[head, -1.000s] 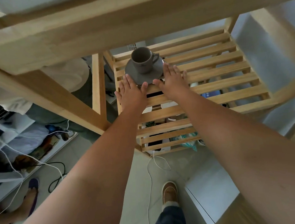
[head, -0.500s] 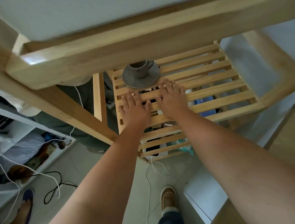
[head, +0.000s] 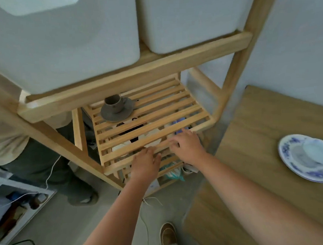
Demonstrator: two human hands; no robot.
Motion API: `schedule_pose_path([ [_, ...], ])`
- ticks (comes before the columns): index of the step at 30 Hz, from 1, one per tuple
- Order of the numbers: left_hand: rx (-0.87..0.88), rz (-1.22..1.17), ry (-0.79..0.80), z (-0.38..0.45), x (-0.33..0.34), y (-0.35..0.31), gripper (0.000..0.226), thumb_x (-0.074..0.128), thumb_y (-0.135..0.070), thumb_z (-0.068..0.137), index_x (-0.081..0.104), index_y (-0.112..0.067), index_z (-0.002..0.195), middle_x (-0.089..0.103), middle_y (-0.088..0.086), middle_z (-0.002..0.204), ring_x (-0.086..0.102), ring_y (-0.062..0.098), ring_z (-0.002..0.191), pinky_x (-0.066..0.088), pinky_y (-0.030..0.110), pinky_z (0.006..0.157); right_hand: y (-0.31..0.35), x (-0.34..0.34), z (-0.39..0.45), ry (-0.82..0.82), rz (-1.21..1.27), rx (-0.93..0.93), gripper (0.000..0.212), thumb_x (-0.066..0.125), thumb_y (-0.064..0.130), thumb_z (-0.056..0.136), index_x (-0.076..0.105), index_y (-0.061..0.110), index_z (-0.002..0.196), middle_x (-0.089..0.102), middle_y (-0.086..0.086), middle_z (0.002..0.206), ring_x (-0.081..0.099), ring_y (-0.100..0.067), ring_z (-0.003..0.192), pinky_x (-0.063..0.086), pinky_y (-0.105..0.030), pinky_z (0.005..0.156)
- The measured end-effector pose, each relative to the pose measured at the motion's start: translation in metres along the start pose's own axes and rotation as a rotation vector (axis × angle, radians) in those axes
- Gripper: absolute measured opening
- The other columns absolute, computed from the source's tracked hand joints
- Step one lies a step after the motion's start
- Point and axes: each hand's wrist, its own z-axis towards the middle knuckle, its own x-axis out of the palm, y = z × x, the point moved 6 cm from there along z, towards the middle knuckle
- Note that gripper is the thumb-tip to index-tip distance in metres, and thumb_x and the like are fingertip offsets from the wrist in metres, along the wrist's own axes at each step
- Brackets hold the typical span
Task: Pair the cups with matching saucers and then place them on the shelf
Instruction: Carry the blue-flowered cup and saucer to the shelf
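Note:
A grey cup (head: 113, 103) stands on a grey saucer (head: 117, 113) at the back left of the slatted wooden shelf (head: 157, 122). My left hand (head: 146, 164) and my right hand (head: 187, 146) hover over the shelf's front edge, both empty with fingers apart, well clear of the grey pair. On the wooden table (head: 260, 155) at the right lies a blue-patterned white saucer (head: 295, 159) with a pale cup (head: 319, 151) on it, cut off by the frame edge.
Two white bins (head: 180, 19) fill the shelf level above. Lower shelf levels hold several items and bags. Another person's legs (head: 47, 164) stand left of the shelf. Cables run across the floor; my shoe (head: 168, 235) is near the table corner.
Both hands have pulled back from the grey saucer to the shelf's front edge. The view has lifted and swung right, bringing the table and blue-patterned saucer into sight.

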Motion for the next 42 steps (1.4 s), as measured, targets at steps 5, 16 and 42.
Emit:
schedule_pose_path([
  [5, 0.184, -0.270, 0.045, -0.031, 0.002, -0.094, 0.039, 0.045, -0.038, 0.099, 0.054, -0.028, 0.136, 0.068, -0.002, 0.115, 0.064, 0.016, 0.100, 0.049, 0.028, 0.078, -0.058, -0.043, -0.082, -0.281, 0.538, 0.222, 0.024, 0.051, 0.016, 0.093, 0.069, 0.032, 0.089, 0.067, 0.013, 0.085, 0.060, -0.004, 0.079, 0.043, -0.023, 0.071],
  [16, 0.115, -0.877, 0.476, -0.087, 0.100, -0.238, 0.036, 0.055, -0.014, 0.099, 0.046, -0.006, 0.133, 0.066, 0.011, 0.077, 0.061, 0.011, 0.052, 0.052, 0.018, 0.048, -0.195, -0.057, -0.258, -0.832, 1.402, 0.658, 0.029, 0.043, -0.003, 0.093, 0.049, 0.004, 0.121, 0.061, -0.019, 0.078, 0.060, -0.024, 0.060, 0.051, -0.026, 0.053],
  [42, 0.111, -0.920, 0.622, -0.120, 0.160, -0.345, 0.049, 0.056, -0.008, 0.096, 0.036, -0.019, 0.139, 0.070, 0.012, 0.095, 0.072, 0.017, 0.065, 0.060, 0.027, 0.060, -0.279, -0.097, -0.324, -0.931, 1.124, 0.803, 0.035, 0.048, 0.007, 0.096, 0.047, 0.015, 0.130, 0.070, -0.009, 0.084, 0.069, -0.017, 0.061, 0.058, -0.029, 0.059],
])
